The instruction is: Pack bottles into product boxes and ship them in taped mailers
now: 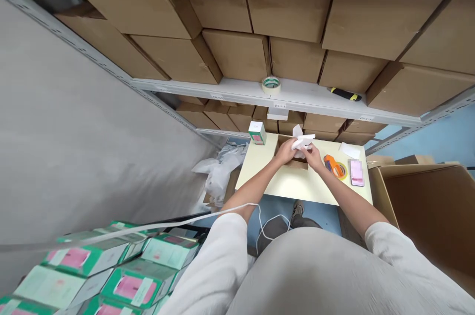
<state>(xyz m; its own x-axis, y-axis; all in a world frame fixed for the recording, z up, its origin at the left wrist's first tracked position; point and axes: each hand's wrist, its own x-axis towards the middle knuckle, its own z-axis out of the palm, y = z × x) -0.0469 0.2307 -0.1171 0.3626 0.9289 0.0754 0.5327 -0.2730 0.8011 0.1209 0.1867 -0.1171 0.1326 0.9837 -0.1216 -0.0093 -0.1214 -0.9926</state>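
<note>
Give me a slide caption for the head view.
Left hand and right hand hold a white sheet over an open cardboard box on a cream table.

White paper (303, 142), creased and folded, is held over an open brown box (295, 164) on the table (285, 185).

Around one table (260, 176): one left hand (285, 152), one right hand (313, 156) and one bundle of white paper (303, 141); two rolls of tape (271, 91), one knife (346, 94), one phone (356, 171); at least two open cartons (426, 206); three labels (280, 106); one cable (159, 224); one shoe (297, 209); at least eleven brown cartons (291, 1) in two rows, with those below too hidden to count; one green-and-white box (258, 134) alone, at least six piled together.
</note>
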